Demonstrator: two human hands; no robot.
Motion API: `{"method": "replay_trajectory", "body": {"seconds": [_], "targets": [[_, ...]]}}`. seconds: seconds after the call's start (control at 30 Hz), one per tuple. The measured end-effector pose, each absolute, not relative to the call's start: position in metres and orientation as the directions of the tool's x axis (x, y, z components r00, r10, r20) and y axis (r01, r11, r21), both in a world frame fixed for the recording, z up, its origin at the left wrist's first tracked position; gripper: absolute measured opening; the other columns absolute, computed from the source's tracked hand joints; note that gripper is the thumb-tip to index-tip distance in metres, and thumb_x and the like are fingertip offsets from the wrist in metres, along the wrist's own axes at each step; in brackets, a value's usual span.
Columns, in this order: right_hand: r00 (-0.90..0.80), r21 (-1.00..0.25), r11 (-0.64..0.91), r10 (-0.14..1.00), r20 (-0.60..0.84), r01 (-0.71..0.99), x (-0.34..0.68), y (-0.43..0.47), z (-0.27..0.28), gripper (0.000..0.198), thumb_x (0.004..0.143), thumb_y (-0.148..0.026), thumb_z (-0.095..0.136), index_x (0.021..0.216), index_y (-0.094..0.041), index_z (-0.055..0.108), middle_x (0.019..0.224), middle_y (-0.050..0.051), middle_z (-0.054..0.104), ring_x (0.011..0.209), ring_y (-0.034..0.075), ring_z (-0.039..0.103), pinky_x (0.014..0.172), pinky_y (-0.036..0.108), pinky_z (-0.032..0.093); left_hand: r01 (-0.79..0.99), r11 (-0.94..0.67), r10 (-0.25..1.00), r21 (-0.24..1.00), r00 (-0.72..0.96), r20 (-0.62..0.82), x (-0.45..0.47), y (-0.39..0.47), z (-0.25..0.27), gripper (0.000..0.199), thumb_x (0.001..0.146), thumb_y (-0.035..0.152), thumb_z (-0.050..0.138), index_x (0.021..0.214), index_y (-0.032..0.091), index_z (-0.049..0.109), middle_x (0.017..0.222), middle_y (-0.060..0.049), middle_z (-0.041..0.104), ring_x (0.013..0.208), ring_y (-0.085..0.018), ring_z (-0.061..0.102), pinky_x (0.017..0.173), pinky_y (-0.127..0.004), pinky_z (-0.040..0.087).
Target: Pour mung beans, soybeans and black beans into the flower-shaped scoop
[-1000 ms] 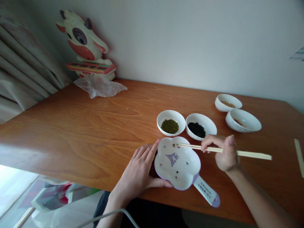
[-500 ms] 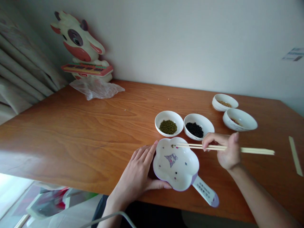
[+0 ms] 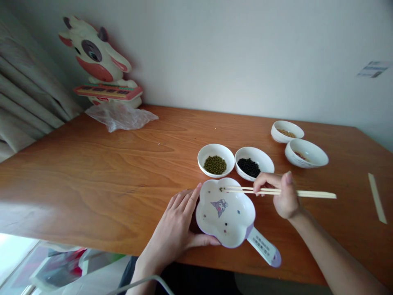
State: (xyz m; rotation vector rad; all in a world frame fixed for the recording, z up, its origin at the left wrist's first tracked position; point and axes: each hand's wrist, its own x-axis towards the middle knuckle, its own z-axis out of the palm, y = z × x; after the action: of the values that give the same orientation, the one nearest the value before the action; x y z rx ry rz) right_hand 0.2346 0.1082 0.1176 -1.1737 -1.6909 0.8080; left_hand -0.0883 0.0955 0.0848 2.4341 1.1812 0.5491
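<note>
A flower-shaped white bowl with a purple rim and a handle [image 3: 235,213] stands near the table's front edge. My left hand [image 3: 181,223] grips its left side, thumb at the front and fingers along the rim. In my right hand [image 3: 281,194] is a pair of chopsticks [image 3: 316,194], their tips inside the bowl by a few small green beans [image 3: 221,189]. A dark bean [image 3: 226,224] lies lower in the bowl, near printed cartoon figures. Just behind stand a white bowl of green beans [image 3: 215,164] and a white bowl of black beans [image 3: 249,167].
Two more white bowls stand at the back right, one with yellowish grains [image 3: 286,133], one with a few reddish bits [image 3: 301,155]. A cow-shaped toy keyboard [image 3: 107,90] and a plastic bag [image 3: 123,118] are at back left. A pale strip [image 3: 377,198] lies far right.
The chopsticks have shifted slightly left in the bowl, their tips now closer to the green beans. My left hand keeps its grip. The whole view has moved a little.
</note>
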Motion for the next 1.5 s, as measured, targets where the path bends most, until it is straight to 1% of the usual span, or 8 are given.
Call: {"method": "replay_trajectory", "body": {"seconds": [0.37, 0.53, 0.67, 0.77, 1.0, 1.17, 1.33, 1.5], "targets": [[-0.097, -0.872, 0.380, 0.924, 0.369, 0.307, 0.234, 0.107, 0.117, 0.088, 0.102, -0.072, 0.011, 0.064, -0.022, 0.072, 0.061, 0.008, 0.066, 0.058, 0.021, 0.060, 0.058, 0.037, 0.043, 0.652, -0.577, 0.802, 0.493, 0.566, 0.191, -0.089, 0.095, 0.085, 0.128, 0.070, 0.088, 0.065, 0.167, 0.025, 0.012, 0.159, -0.019, 0.047, 0.142, -0.039, 0.048, 0.116, -0.056, 0.041], [0.061, -0.899, 0.395, 0.909, 0.412, 0.189, 0.232, 0.104, 0.127, 0.087, 0.098, -0.077, 0.017, 0.059, -0.025, 0.075, 0.055, 0.009, 0.065, 0.056, 0.025, 0.059, 0.056, 0.040, 0.043, 0.654, -0.579, 0.802, 0.487, 0.565, 0.194, -0.089, 0.095, 0.085, 0.129, 0.069, 0.089, 0.065, 0.167, 0.024, 0.012, 0.159, -0.019, 0.048, 0.141, -0.039, 0.049, 0.116, -0.056, 0.041], [0.236, -0.884, 0.439, 0.852, 0.467, 0.162, 0.231, 0.106, 0.127, 0.086, 0.097, -0.077, 0.018, 0.057, -0.027, 0.075, 0.053, 0.011, 0.061, 0.057, 0.026, 0.058, 0.058, 0.042, 0.044, 0.656, -0.573, 0.807, 0.492, 0.558, 0.195, -0.089, 0.095, 0.085, 0.130, 0.068, 0.089, 0.065, 0.167, 0.023, 0.013, 0.156, -0.020, 0.050, 0.139, -0.040, 0.051, 0.115, -0.056, 0.042], [0.289, -0.882, 0.444, 0.834, 0.471, 0.157, 0.229, 0.109, 0.122, 0.086, 0.097, -0.077, 0.017, 0.058, -0.027, 0.074, 0.053, 0.010, 0.060, 0.057, 0.026, 0.058, 0.056, 0.041, 0.043, 0.656, -0.577, 0.804, 0.487, 0.560, 0.198, -0.089, 0.095, 0.085, 0.129, 0.069, 0.089, 0.066, 0.167, 0.024, 0.014, 0.156, -0.019, 0.051, 0.139, -0.040, 0.051, 0.115, -0.056, 0.042], [0.275, -0.891, 0.407, 0.849, 0.451, 0.201, 0.230, 0.116, 0.117, 0.085, 0.096, -0.079, 0.018, 0.061, -0.026, 0.074, 0.057, 0.010, 0.063, 0.059, 0.026, 0.058, 0.055, 0.040, 0.041, 0.645, -0.588, 0.796, 0.488, 0.570, 0.204, -0.089, 0.096, 0.084, 0.127, 0.070, 0.087, 0.067, 0.167, 0.025, 0.014, 0.158, -0.021, 0.048, 0.141, -0.041, 0.050, 0.115, -0.058, 0.041], [0.224, -0.864, 0.463, 0.836, 0.500, 0.198, 0.237, 0.116, 0.120, 0.083, 0.099, -0.074, 0.018, 0.064, -0.025, 0.075, 0.058, 0.010, 0.064, 0.060, 0.026, 0.060, 0.055, 0.040, 0.043, 0.643, -0.577, 0.801, 0.504, 0.567, 0.193, -0.089, 0.096, 0.085, 0.127, 0.070, 0.087, 0.066, 0.167, 0.025, 0.013, 0.158, -0.020, 0.048, 0.141, -0.041, 0.049, 0.116, -0.057, 0.040], [0.049, -0.862, 0.477, 0.870, 0.491, 0.170, 0.234, 0.110, 0.125, 0.084, 0.100, -0.074, 0.019, 0.063, -0.025, 0.076, 0.056, 0.008, 0.065, 0.057, 0.025, 0.059, 0.057, 0.040, 0.043, 0.638, -0.582, 0.797, 0.505, 0.570, 0.199, -0.089, 0.096, 0.085, 0.126, 0.070, 0.087, 0.066, 0.167, 0.025, 0.013, 0.158, -0.020, 0.047, 0.140, -0.041, 0.050, 0.116, -0.058, 0.041], [-0.157, -0.863, 0.451, 0.892, 0.425, 0.228, 0.222, 0.107, 0.123, 0.084, 0.101, -0.074, 0.018, 0.066, -0.023, 0.075, 0.060, 0.007, 0.068, 0.057, 0.022, 0.062, 0.058, 0.037, 0.044, 0.645, -0.584, 0.797, 0.493, 0.572, 0.197, -0.089, 0.097, 0.084, 0.128, 0.069, 0.088, 0.066, 0.167, 0.025, 0.012, 0.158, -0.019, 0.048, 0.141, -0.040, 0.050, 0.116, -0.056, 0.041]]}}
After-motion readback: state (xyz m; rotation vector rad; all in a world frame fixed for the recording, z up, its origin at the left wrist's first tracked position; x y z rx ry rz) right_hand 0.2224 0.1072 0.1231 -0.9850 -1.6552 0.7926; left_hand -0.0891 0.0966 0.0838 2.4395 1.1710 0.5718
